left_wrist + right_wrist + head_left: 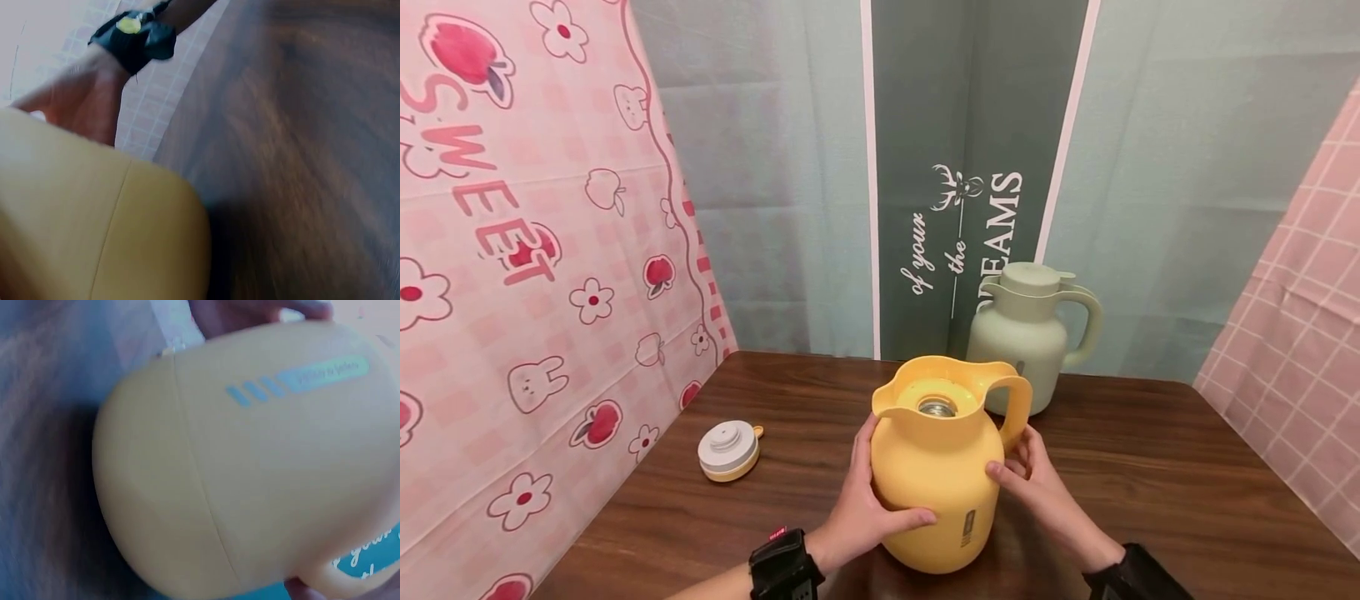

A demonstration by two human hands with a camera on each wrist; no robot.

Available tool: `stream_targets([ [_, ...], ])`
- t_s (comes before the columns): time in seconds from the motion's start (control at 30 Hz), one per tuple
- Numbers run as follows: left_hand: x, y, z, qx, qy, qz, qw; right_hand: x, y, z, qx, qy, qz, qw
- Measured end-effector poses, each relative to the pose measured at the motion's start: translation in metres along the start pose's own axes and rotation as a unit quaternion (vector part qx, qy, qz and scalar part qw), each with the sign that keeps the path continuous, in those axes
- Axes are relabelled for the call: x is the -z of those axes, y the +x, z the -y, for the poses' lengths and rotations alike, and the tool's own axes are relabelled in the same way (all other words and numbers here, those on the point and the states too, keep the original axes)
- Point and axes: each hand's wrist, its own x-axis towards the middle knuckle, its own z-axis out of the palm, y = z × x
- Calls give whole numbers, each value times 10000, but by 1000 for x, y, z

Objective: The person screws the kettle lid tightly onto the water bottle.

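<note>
A yellow jug with an open top stands on the dark wooden table, its handle to the right. My left hand cups its left side, thumb across the front. My right hand holds the right side just below the handle. The jug's lid, white over yellow, lies apart on the table to the left. In the left wrist view the jug's body fills the lower left, with my right hand behind it. The right wrist view shows the jug close up and blurred.
A pale green jug with its lid on stands behind the yellow one at the back of the table. Patterned cloth backdrops close in the table on the left, back and right.
</note>
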Motion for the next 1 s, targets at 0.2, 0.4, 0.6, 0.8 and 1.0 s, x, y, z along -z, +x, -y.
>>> stream_targets([
  [0.2,12,5,3,73,-245,479,9985,-9,-7,3,-167,74,-408,9990],
  [0.4,20,10,8,118,-561,893,9944,-17,-13,4,-261,72,-739,9969],
  [0.6,24,14,13,-143,-643,1048,9923,-24,-18,5,-287,67,-1002,9945],
  [0.8,28,15,15,-161,-430,1090,9930,-27,-22,4,-241,38,-1140,9932],
  [1.0,29,12,12,-187,-77,899,9957,-13,-23,-7,249,22,-937,9953],
])
